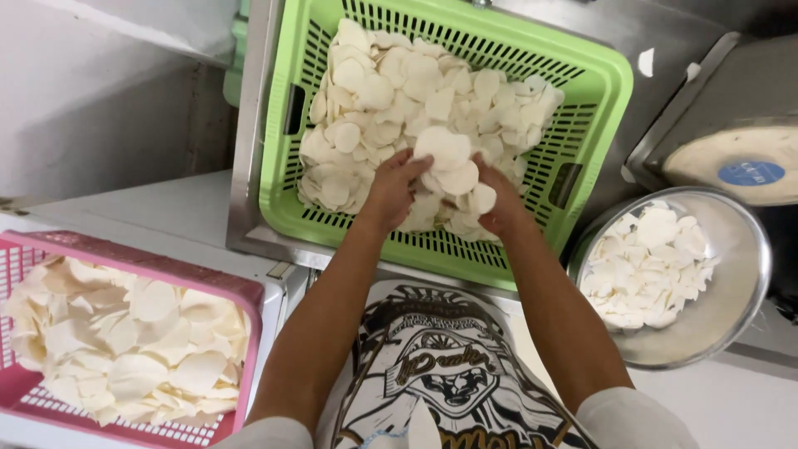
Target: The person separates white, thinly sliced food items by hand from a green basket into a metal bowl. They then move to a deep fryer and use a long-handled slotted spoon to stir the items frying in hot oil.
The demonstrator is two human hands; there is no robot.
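Note:
A green slotted plastic basket holds a heap of thin white round slices. Both my hands reach into its near side. My left hand and my right hand together grip a stack of white slices held between them, just above the heap. My forearms run down toward the bottom of the view, over a printed white shirt.
A pink plastic basket at lower left is full of similar pale slices. A round metal bowl with more slices sits at right. Behind it is a metal machine with a round disc. The green basket rests on a steel surface.

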